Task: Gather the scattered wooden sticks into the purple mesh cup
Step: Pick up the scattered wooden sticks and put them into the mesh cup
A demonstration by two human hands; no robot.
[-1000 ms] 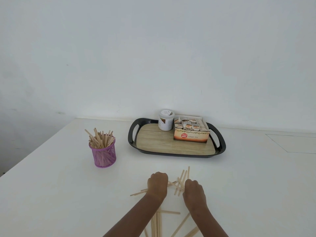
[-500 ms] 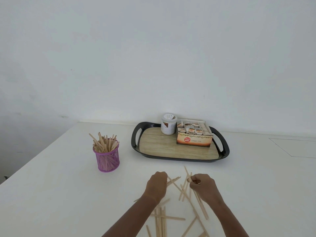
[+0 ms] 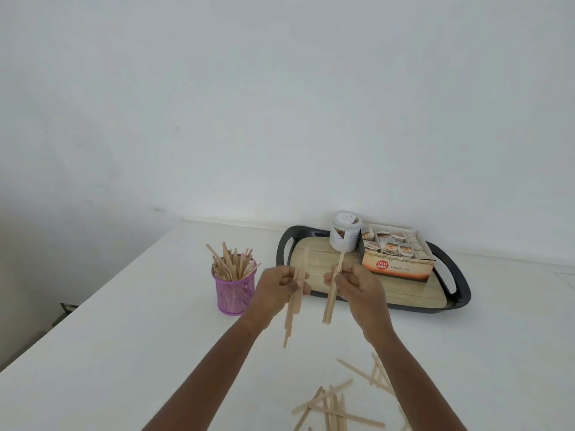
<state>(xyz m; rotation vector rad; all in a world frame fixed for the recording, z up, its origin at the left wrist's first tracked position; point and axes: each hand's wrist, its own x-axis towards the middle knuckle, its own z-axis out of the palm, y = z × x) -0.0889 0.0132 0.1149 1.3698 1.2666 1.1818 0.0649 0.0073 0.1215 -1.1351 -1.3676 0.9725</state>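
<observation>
The purple mesh cup [image 3: 234, 293] stands on the white table at the left, with several wooden sticks upright in it. My left hand [image 3: 277, 287] is raised just right of the cup and is closed on a small bunch of wooden sticks [image 3: 292, 309] that hang downward. My right hand [image 3: 357, 286] is raised beside it, in front of the tray, gripping a few wooden sticks [image 3: 332, 293] held nearly upright. Several loose wooden sticks [image 3: 339, 402] lie scattered on the table near the bottom edge, between my forearms.
A black tray with a wood-pattern base [image 3: 323, 262] sits behind my hands. On it stand a white jar [image 3: 344, 231] and an open box of tea sachets [image 3: 396, 259]. The table's left edge [image 3: 93, 290] drops off beyond the cup.
Both hands have lifted off the table, each taking sticks up with it, and have moved toward the cup. The view has tilted, so the scattered pile now lies lower in the frame.
</observation>
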